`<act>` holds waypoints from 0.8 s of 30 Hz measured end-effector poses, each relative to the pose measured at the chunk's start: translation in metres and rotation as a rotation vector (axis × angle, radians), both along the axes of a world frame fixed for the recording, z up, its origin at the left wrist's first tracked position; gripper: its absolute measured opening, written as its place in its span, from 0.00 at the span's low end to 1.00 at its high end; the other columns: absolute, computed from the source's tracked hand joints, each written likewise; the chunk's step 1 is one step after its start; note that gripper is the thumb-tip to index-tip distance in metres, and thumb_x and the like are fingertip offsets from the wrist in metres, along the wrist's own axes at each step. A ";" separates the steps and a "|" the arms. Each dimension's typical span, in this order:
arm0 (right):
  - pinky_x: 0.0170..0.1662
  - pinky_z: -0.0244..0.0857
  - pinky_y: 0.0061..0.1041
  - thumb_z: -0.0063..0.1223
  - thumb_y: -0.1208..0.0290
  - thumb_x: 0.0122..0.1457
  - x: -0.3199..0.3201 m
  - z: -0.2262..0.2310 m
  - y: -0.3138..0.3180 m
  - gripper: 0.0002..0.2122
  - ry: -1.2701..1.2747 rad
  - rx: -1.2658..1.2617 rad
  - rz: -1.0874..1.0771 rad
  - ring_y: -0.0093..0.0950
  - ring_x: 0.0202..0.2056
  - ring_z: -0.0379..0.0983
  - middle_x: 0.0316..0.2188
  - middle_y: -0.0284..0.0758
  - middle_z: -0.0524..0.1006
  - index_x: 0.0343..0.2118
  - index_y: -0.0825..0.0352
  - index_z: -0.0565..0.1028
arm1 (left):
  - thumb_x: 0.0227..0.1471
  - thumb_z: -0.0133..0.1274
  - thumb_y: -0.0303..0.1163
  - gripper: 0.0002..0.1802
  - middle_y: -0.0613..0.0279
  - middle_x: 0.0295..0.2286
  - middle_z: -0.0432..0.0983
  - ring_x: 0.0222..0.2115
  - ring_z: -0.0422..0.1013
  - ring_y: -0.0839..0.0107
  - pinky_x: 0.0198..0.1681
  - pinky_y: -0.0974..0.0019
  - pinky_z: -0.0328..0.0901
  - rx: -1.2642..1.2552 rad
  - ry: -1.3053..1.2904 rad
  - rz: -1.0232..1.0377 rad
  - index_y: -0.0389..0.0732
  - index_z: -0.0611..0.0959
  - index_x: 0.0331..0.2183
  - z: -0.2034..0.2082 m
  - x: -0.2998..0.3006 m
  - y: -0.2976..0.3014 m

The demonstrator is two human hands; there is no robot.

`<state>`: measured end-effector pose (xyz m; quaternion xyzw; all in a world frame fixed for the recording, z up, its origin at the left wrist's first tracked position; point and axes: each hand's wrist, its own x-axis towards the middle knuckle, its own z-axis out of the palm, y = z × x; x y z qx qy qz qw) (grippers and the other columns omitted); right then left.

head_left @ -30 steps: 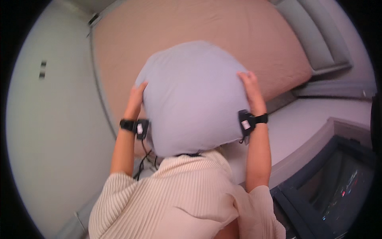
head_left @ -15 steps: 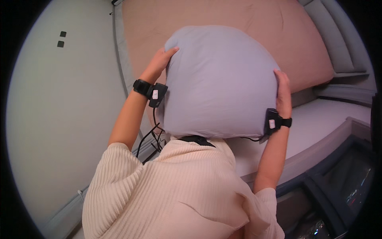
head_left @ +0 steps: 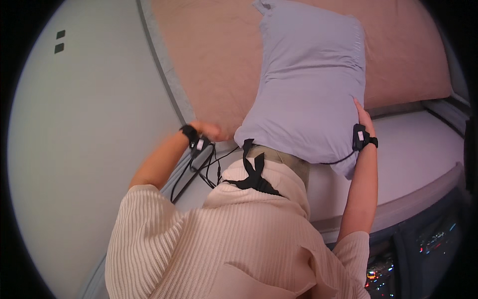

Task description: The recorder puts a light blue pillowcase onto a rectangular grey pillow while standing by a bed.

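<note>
A pale lavender-grey pillow (head_left: 311, 89) lies lengthwise before me over the pinkish bed sheet (head_left: 209, 60). Creases cross its middle, and its near end reaches close to my waist. My right hand (head_left: 364, 118) grips the pillow's right side near the close end; one digit shows on top and the other fingers are mostly hidden. Beside the near left corner, apart from the pillow as far as I can see, is my left hand (head_left: 211, 131), its fingers smeared by motion. Each wrist carries a strapped black device, the left one (head_left: 200, 144) with a cable.
A plain pale wall (head_left: 84, 124) runs along the left, with two small dark squares on it. Black cables (head_left: 201, 174) hang near my left wrist. To the right are a white ledge (head_left: 403, 154) and a dark window (head_left: 383, 269) with small coloured lights.
The pillow has gone from raised and rounded in both hands to lying flatter and farther out. My left hand has left its side and moved nearer to me; the right remains on it.
</note>
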<state>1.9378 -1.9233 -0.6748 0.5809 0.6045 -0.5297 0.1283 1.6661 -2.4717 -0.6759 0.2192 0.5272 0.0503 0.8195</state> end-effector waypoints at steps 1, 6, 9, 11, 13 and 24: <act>0.51 0.62 0.28 0.56 0.40 0.49 -0.027 -0.013 -0.007 0.40 0.016 -0.097 -0.009 0.31 0.46 0.71 0.48 0.43 0.74 0.50 0.79 0.71 | 0.49 0.52 0.49 0.27 0.66 0.38 0.73 0.39 0.67 0.73 0.43 0.66 0.63 0.015 -0.088 -0.043 0.48 0.77 0.50 -0.039 0.014 -0.071; 0.50 0.63 0.27 0.58 0.44 0.49 -0.049 -0.024 -0.019 0.37 0.178 -0.289 -0.195 0.31 0.47 0.71 0.48 0.41 0.74 0.52 0.76 0.70 | 0.41 0.59 0.59 0.43 0.54 0.55 0.65 0.52 0.66 0.67 0.50 0.63 0.64 -0.616 -0.362 0.240 0.51 0.70 0.57 -0.038 0.081 -0.159; 0.50 0.63 0.27 0.58 0.45 0.50 -0.013 -0.019 -0.011 0.37 0.118 -0.282 -0.296 0.31 0.46 0.71 0.48 0.40 0.74 0.52 0.76 0.69 | 0.42 0.61 0.54 0.33 0.52 0.44 0.76 0.40 0.75 0.64 0.40 0.63 0.71 -0.595 -0.420 0.281 0.44 0.80 0.47 0.018 0.082 -0.113; 0.50 0.62 0.27 0.58 0.45 0.49 -0.016 -0.011 -0.015 0.37 0.147 -0.306 -0.265 0.31 0.46 0.70 0.48 0.40 0.74 0.52 0.76 0.69 | 0.41 0.62 0.50 0.27 0.55 0.35 0.80 0.32 0.76 0.63 0.34 0.63 0.71 -0.828 -0.377 0.109 0.43 0.83 0.41 0.014 0.123 -0.151; 0.50 0.62 0.28 0.58 0.45 0.49 -0.010 -0.006 -0.007 0.37 0.184 -0.298 -0.263 0.31 0.46 0.70 0.49 0.40 0.74 0.52 0.76 0.70 | 0.41 0.61 0.47 0.20 0.59 0.31 0.81 0.28 0.76 0.67 0.31 0.63 0.70 -0.823 -0.034 -0.210 0.44 0.86 0.34 0.031 0.137 -0.156; 0.50 0.62 0.27 0.59 0.45 0.47 0.012 0.023 0.009 0.39 0.124 -0.164 -0.217 0.32 0.46 0.70 0.48 0.43 0.73 0.49 0.80 0.70 | 0.50 0.50 0.43 0.17 0.56 0.30 0.80 0.34 0.74 0.60 0.39 0.61 0.66 0.209 0.293 -0.493 0.41 0.85 0.30 0.333 0.003 0.045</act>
